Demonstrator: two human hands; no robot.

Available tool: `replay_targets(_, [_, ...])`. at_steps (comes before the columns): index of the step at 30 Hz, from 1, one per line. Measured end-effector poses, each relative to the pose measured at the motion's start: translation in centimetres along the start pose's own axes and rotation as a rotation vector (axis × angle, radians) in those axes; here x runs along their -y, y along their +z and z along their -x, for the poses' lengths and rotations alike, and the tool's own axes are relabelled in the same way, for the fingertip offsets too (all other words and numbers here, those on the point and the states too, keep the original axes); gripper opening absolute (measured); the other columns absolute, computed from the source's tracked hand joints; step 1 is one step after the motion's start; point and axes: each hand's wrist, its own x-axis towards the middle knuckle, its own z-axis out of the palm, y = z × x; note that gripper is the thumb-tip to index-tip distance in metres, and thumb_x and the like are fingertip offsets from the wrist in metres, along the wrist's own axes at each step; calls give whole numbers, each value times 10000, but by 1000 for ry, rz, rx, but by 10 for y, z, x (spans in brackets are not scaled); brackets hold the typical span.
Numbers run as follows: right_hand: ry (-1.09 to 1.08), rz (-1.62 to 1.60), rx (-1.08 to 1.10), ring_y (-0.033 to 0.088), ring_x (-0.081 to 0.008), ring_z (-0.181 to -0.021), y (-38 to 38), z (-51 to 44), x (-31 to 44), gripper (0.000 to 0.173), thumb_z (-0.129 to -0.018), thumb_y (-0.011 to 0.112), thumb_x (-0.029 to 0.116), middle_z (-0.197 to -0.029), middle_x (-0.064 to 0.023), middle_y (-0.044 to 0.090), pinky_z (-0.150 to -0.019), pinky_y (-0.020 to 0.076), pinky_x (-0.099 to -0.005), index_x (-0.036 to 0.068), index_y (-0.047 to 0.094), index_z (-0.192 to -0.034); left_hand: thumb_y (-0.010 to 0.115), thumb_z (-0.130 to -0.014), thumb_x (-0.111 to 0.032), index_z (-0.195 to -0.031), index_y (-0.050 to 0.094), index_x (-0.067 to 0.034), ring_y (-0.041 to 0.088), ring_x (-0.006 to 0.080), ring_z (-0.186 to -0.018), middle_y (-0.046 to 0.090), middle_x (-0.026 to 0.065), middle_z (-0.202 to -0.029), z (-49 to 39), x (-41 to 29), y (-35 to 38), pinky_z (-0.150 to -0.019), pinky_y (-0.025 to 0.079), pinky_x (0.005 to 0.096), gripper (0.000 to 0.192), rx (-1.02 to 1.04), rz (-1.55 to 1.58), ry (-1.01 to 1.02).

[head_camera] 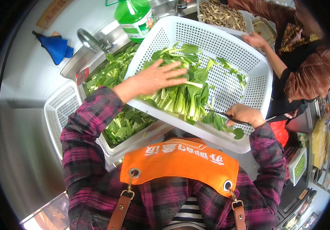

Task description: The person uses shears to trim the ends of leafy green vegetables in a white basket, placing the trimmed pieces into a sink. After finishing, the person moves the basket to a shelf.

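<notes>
A large white perforated plastic basket [228,49] stands before me, tilted across the sink edge. Leafy green vegetables, likely bok choy [182,100], are heaped in its left half, stalks towards me. My left hand [162,76] lies over the heap with its fingers spread, touching the leaves. Near the basket's front right corner, my right hand [244,115] grips black-handled scissors [236,120]. Their dark blades point left at the stalk ends; whether they are apart is unclear. Loose leaves [218,122] lie under the scissors, and small scraps stick to the basket's far side.
More cut greens fill the steel sink [133,129] under the basket. A faucet [87,38] and a green liquid jug [134,20] stand behind. Another white basket [64,112] is at left. A co-worker's hand [257,40] is beside a tub of sliced mushrooms [221,15].
</notes>
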Motion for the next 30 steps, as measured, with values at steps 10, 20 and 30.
replay_targets(10, [-127, -66, -226, 606, -383, -742, 45, -35, -1, 217, -772, 682, 219, -738, -214, 611, -670, 475, -439, 15, 651, -840, 650, -718, -70, -1429, 295, -255, 161, 197, -1421, 187, -33, -1536, -81, -19, 22, -1079, 207, 608, 816, 47, -49, 465])
replay_targets(20, [-123, -320, -221, 563, -319, -626, 37, -31, 0, 237, -789, 673, 189, -687, -190, 579, -610, 447, -392, -36, 619, -841, 848, -504, -195, -1059, 563, -120, 349, 267, -1326, 536, 41, -1243, -118, -12, 14, -1017, 252, 609, 628, 398, 404, 405])
replay_targets(30, [89, -233, -106, 602, -286, -666, 28, -13, -39, 260, -755, 697, 208, -714, -169, 616, -651, 465, -371, 8, 636, -908, 809, -568, -343, -902, 583, -40, 607, 342, -820, 636, 131, -806, -127, 1, 17, -760, 461, 407, 504, 151, 654, -35])
